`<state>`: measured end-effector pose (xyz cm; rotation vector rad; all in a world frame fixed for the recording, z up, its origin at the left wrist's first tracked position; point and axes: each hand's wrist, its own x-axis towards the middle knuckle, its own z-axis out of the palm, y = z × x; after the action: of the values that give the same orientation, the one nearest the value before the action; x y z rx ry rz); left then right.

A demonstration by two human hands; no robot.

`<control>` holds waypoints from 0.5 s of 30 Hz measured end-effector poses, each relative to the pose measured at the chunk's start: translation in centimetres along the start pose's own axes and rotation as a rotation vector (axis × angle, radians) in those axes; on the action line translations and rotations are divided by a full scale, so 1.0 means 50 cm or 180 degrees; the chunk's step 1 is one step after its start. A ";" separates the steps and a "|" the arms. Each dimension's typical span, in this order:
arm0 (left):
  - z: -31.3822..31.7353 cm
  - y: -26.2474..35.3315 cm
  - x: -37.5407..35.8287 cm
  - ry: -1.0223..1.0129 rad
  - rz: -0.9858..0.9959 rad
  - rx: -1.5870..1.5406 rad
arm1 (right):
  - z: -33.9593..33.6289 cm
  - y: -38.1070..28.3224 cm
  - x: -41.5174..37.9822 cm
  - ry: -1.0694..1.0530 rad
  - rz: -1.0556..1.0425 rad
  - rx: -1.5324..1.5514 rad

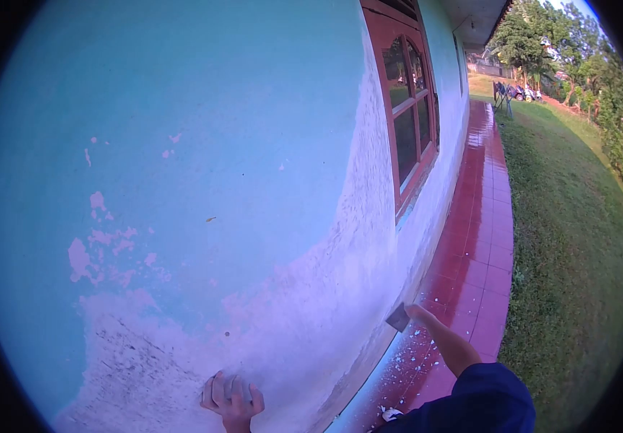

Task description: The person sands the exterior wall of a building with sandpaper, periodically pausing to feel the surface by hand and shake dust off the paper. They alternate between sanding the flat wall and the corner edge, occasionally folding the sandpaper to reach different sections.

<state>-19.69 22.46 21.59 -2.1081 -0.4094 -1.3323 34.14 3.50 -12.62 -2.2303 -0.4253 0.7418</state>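
Note:
My left hand (233, 401) rests against the lower part of the wall, on a whitish area where the blue-green paint (239, 130) is gone. Its fingers are bent, and no object shows in it. Lower right of centre, my right hand (420, 313) grips a flat, dark scraper (398, 317) by its near end. The scraper's blade is beside the foot of the wall, above the red tiles. Pale paint flakes (407, 355) lie scattered on the tiles below it.
A red-framed window (407, 101) is set in the wall ahead. The red tiled walkway (479, 252) runs along the wall, with grass (564, 238) to its right. Trees (542, 36) and parked motorbikes (526, 92) stand farther off.

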 end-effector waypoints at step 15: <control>0.226 0.324 0.476 0.0346 0.0089 -0.0429 | -0.060 0.887 -0.621 0.1265 0.2002 0.2005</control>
<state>7.83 15.81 34.04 -2.1293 -0.2502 -1.4872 15.17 -43.62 -31.70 -1.8153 0.6529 0.5978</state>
